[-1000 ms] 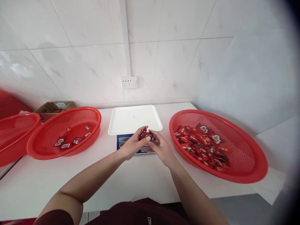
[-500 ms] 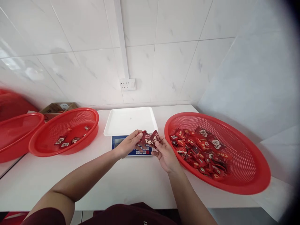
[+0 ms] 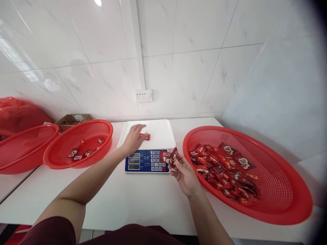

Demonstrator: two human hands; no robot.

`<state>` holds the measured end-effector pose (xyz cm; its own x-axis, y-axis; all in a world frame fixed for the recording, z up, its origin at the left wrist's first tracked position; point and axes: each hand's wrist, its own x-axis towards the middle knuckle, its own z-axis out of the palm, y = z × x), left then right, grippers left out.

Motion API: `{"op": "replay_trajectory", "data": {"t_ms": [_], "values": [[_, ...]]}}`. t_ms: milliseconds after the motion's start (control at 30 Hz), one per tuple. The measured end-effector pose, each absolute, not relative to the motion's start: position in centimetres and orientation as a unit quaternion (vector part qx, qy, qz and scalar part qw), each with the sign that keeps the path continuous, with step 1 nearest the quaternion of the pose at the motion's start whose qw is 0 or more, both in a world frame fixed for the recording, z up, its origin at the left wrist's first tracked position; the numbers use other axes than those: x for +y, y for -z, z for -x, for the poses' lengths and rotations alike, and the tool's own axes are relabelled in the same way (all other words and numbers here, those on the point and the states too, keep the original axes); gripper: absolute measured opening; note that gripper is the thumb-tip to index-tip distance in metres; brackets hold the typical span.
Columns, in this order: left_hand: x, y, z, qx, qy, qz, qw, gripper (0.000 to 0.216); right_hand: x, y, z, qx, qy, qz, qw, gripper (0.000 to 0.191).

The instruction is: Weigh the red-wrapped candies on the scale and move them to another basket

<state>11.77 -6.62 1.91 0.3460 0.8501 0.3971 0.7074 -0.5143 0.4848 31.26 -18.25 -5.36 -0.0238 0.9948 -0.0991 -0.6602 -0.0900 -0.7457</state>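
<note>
The left hand reaches over the scale's white tray, fingers loosely spread, beside a small red packet on the tray. The right hand, nearer the body, pinches dark red packets over the right edge of the scale. The scale stands on a white desk, between red baskets, before a marbled tile wall.

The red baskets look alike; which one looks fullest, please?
The rightmost basket, beside the right hand: packets lie heaped in it, while the middle basket shows only a few and the leftmost basket none.
</note>
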Motion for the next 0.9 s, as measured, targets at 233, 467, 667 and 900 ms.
{"op": "replay_trajectory", "data": {"t_ms": [233,467,667,900], "values": [[-13.5,-0.3,-14.0,0.365,-0.226,-0.828,0.36,0.029,-18.2,5.6,-30.2,-0.303,-0.631,0.366,0.613,0.031],[-9.2,-0.3,-11.3,0.457,-0.34,-0.755,0.324,0.027,-17.4,6.2,-29.2,-0.327,-0.563,0.424,0.63,0.031],[-5.7,0.5,-6.8,0.573,-0.36,-0.727,0.118,0.025,-13.3,4.4,-28.2,-0.448,-0.421,0.474,0.631,0.034],[-5.8,2.5,-6.0,0.567,-0.272,-0.777,0.013,0.026,-9.8,3.4,-26.0,-0.664,-0.167,0.549,0.479,0.041]]}}
